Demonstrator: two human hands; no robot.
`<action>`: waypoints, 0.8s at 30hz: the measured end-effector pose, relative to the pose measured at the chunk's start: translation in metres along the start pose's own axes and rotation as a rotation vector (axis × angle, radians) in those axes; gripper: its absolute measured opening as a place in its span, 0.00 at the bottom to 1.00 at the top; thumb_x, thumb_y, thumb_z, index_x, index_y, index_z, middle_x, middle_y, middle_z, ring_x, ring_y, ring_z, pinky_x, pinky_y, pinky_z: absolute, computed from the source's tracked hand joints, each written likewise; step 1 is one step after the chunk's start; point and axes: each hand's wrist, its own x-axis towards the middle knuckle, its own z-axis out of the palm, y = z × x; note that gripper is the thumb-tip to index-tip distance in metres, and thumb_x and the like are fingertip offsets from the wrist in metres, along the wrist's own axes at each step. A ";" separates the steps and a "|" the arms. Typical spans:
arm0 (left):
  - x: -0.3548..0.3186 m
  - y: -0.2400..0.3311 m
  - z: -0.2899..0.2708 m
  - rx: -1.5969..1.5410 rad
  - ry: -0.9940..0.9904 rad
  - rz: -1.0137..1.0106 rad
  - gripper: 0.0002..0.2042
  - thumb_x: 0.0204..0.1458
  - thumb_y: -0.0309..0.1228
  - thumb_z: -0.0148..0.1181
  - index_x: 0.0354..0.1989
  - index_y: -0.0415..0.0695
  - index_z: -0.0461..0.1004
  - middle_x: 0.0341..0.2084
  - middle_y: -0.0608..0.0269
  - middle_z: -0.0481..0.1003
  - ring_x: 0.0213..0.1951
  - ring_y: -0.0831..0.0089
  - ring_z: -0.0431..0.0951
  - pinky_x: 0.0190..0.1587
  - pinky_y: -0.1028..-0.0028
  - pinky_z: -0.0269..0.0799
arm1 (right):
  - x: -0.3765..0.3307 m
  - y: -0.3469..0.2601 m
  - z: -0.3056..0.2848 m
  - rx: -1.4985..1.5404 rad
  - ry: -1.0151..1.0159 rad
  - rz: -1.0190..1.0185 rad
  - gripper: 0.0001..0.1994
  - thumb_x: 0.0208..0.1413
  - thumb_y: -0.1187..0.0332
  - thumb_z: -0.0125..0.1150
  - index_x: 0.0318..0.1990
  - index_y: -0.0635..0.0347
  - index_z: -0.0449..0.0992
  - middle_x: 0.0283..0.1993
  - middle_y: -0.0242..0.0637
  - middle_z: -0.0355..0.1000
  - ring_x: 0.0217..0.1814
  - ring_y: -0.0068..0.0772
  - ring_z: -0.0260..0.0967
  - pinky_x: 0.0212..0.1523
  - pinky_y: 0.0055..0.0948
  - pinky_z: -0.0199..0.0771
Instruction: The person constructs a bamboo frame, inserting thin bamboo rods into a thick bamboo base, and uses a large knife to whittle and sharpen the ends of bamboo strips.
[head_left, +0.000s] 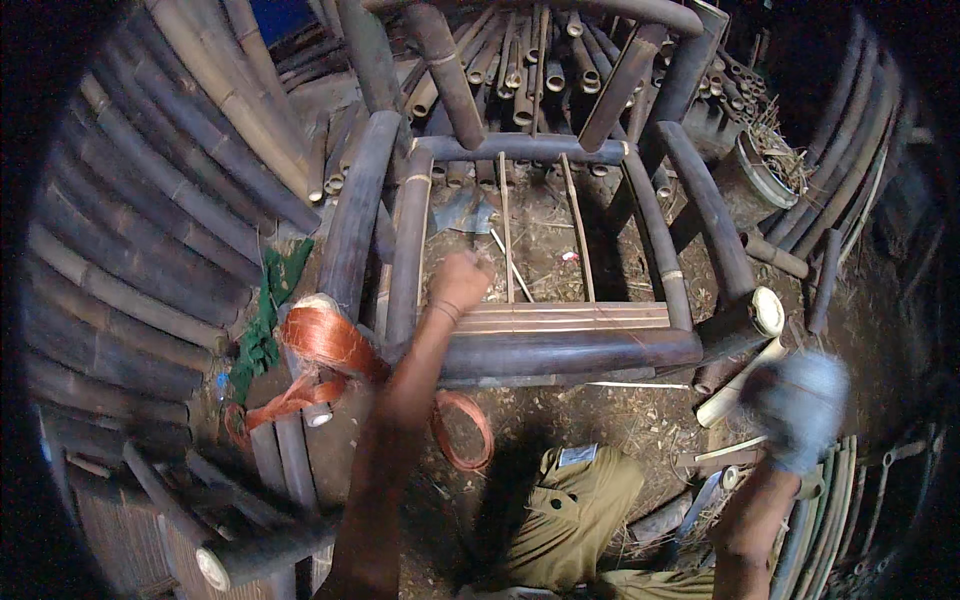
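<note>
A dark bamboo chair frame [570, 348] stands in front of me. Thin bamboo slats [560, 318] lie side by side across the front of its seat, over two narrow lengthwise strips [507, 235]. My left hand [462, 280] reaches over the front rail into the seat opening, fingers curled closed; whatever they hold is hidden. To the right of the chair, my right hand [798, 405] wears a grey-blue glove and is smeared by motion, so its fingers cannot be read. Orange plastic twine [325, 335] drapes over the chair's left arm end, with a loop [465, 430] hanging below.
Bamboo poles [150, 220] lean along the left, and more cut poles [520, 75] lie stacked behind the chair. A basin of shavings [765, 170] stands at the back right. Green cloth [265, 320] lies left of the chair. My knee in khaki trousers [575, 510] is close below.
</note>
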 end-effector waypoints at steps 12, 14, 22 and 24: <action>-0.198 0.182 0.019 -0.413 -0.095 1.094 0.08 0.42 0.28 0.63 0.28 0.44 0.70 0.26 0.61 0.65 0.33 0.62 0.71 0.44 0.62 0.67 | 0.044 -0.079 0.118 0.868 -1.033 0.639 0.35 0.61 0.36 0.45 0.48 0.65 0.77 0.42 0.43 0.78 0.41 0.36 0.73 0.47 0.34 0.73; -0.195 0.186 0.013 -0.358 -0.051 1.162 0.08 0.42 0.27 0.63 0.30 0.43 0.71 0.29 0.61 0.68 0.36 0.62 0.73 0.46 0.62 0.67 | 0.058 -0.106 0.155 0.881 -1.175 0.550 0.27 0.62 0.43 0.49 0.39 0.61 0.79 0.35 0.42 0.77 0.37 0.32 0.73 0.41 0.37 0.72; -0.070 0.005 -0.009 -0.039 0.034 0.335 0.14 0.53 0.35 0.55 0.42 0.39 0.77 0.40 0.43 0.75 0.47 0.48 0.75 0.53 0.58 0.70 | 0.145 -0.085 0.089 1.526 0.010 0.791 0.18 0.62 0.62 0.50 0.52 0.62 0.77 0.36 0.33 0.75 0.43 0.37 0.71 0.50 0.38 0.68; -0.045 -0.016 0.006 0.104 -0.044 0.186 0.18 0.56 0.43 0.52 0.44 0.43 0.79 0.41 0.43 0.77 0.48 0.46 0.76 0.55 0.57 0.69 | 0.147 -0.082 0.081 2.104 0.165 0.848 0.17 0.63 0.61 0.50 0.52 0.61 0.76 0.32 0.31 0.74 0.35 0.34 0.69 0.45 0.35 0.69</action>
